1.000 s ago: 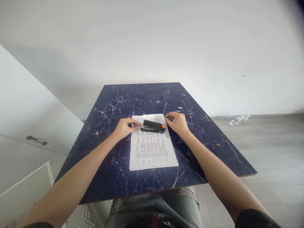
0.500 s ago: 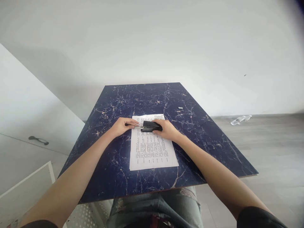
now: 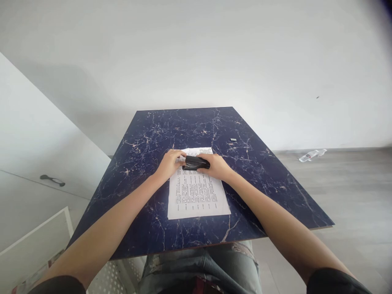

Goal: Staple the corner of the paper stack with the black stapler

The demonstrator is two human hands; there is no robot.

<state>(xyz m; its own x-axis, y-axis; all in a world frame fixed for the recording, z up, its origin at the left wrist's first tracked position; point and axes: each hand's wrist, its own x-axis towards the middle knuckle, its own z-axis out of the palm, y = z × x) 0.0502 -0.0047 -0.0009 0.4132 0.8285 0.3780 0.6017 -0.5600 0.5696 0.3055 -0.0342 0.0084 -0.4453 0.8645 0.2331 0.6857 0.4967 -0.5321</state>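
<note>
A black stapler [image 3: 193, 162] lies sideways over the upper part of a printed sheet of paper [image 3: 196, 200], which seems to have more sheets under it. My right hand [image 3: 216, 166] is wrapped around the stapler's right end, thumb on the near side and fingers on the far side. At its left end, my left hand [image 3: 171, 164] has its fingers bent and closed against the stapler. Those fingers cover that end, so the metal staple slide is hidden.
The blue marble-patterned table [image 3: 147, 134] carries a small grey block, perhaps a strip of staples [image 3: 233, 139], at the back right. A wall stands behind. Clear plastic packaging [image 3: 312, 155] lies on the floor at right. To the left is a white panel with a dark handle [image 3: 52, 180].
My left hand has moved right, pushing the metal slide that stuck out into the stapler. My right hand and the paper have stayed in place.
</note>
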